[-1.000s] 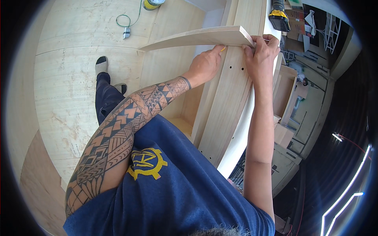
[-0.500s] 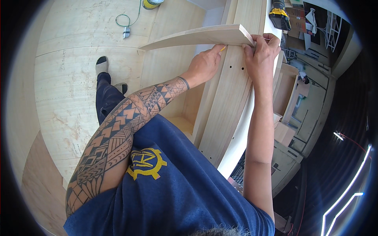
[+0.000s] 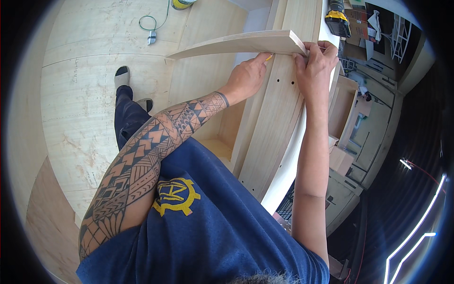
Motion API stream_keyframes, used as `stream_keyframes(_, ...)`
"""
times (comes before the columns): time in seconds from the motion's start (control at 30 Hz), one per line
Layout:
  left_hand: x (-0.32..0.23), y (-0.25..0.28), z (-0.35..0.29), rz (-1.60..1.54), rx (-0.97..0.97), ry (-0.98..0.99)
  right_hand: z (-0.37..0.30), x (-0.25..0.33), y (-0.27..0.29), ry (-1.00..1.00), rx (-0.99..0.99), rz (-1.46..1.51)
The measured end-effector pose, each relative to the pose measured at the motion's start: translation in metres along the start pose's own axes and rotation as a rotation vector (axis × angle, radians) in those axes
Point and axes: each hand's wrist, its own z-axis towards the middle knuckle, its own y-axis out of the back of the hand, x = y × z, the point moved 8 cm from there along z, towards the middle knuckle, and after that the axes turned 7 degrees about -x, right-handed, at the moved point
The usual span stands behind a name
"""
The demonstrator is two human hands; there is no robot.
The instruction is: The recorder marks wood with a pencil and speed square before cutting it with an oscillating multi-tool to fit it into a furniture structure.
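A pale wooden board (image 3: 255, 41) stands on edge across a long wooden ledge (image 3: 283, 109) in front of me. My left hand (image 3: 246, 78) is closed on a yellow pencil (image 3: 269, 57), whose tip meets the ledge along the board's lower edge; most of the pencil is hidden in my fingers. With thumb and fingers, my right hand (image 3: 317, 64) grips the board's near right end, where it meets the ledge. Two dark holes (image 3: 285, 82) show in the ledge just below the board.
A yellow-and-black cordless power tool (image 3: 337, 21) lies past my right hand on the ledge's white outer side. Far left, a can (image 3: 182, 4) and a small grey device (image 3: 151, 38) with a green cord rest on the plywood. Cardboard boxes (image 3: 357, 28) stand beyond, right.
The view has shifted very slightly. Both hands keep their places on the pencil and the board, with no other visible difference.
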Motion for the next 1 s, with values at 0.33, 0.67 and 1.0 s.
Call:
stream_keyframes(0.33,0.012,0.042,-0.028,-0.077,-0.191,-0.091,-0.005,0.001,0.0,-0.014,-0.038,0.056)
stream_keyframes(0.67,-0.036,0.069,0.063,0.127,0.082,-0.387,-0.038,0.007,0.013,-0.167,-0.098,0.11)
stream_keyframes(1.0,-0.093,0.129,0.021,0.071,0.089,-0.287,-0.227,0.069,0.094,-0.409,-0.352,0.694)
